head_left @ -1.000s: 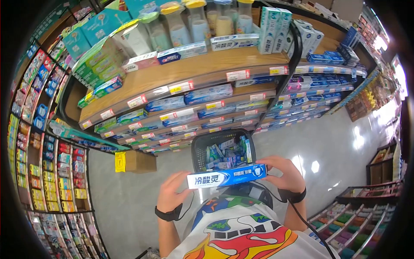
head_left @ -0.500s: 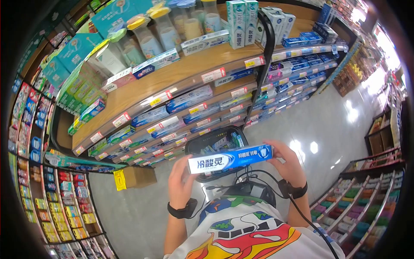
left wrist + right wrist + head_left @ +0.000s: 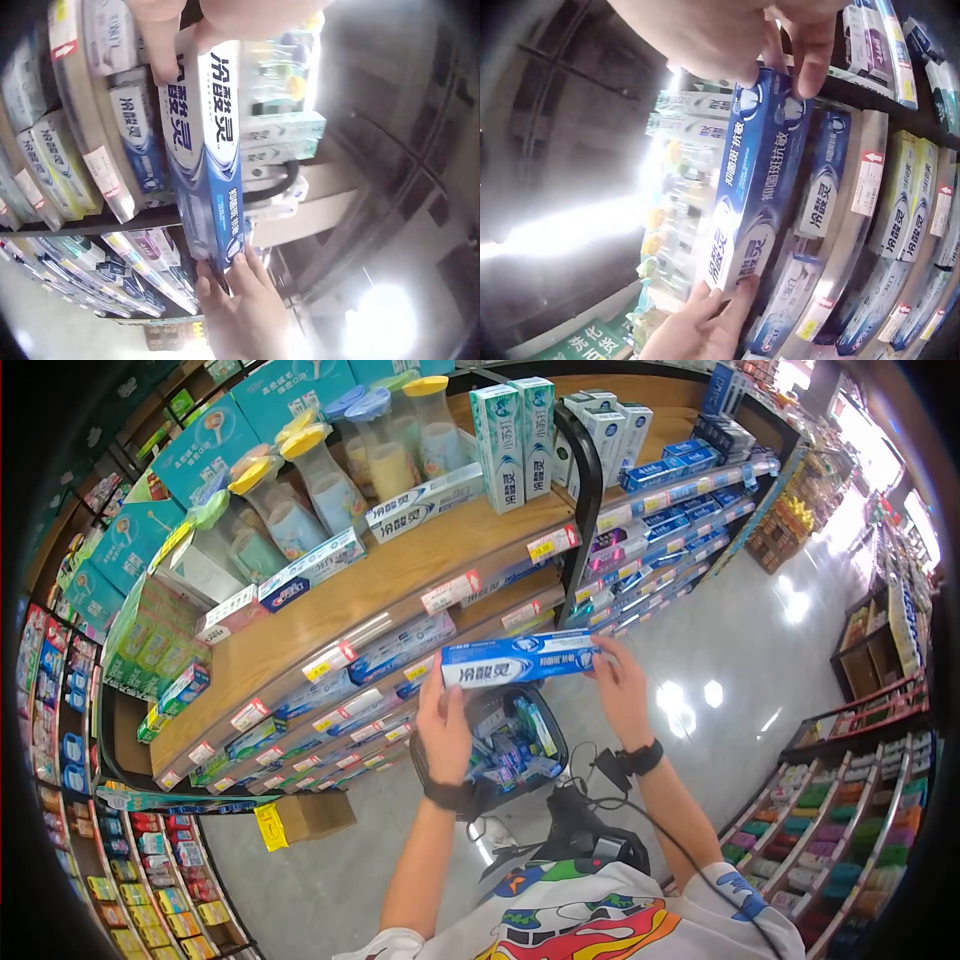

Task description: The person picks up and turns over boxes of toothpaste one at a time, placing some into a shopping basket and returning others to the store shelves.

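Observation:
A long blue and white toothpaste box (image 3: 520, 658) spans between the two hands in front of the shelves. Its white end is pinched by the left hand (image 3: 445, 732), thumb on the near side. At the blue end, the right hand (image 3: 624, 698) grips with thumb and fingers. Both wrist views show two printed faces of the toothpaste box (image 3: 204, 142), with the fingers only at its ends. Below the box, a dark basket (image 3: 560, 725) holds several packaged items and is partly hidden by the left forearm.
The wooden top shelf (image 3: 330, 595) carries toothpaste boxes, lidded plastic jugs (image 3: 325, 475) and upright green-white boxes (image 3: 497, 448). Lower tiers hold more boxes behind price tags. A cardboard box (image 3: 318, 820) is on the floor at left; a black cable (image 3: 660, 825) hangs by the right arm.
Both hands have carried the toothpaste box away from the body, up toward the shelves. It has rolled so a second long face shows. The head view has shifted right along the shelves.

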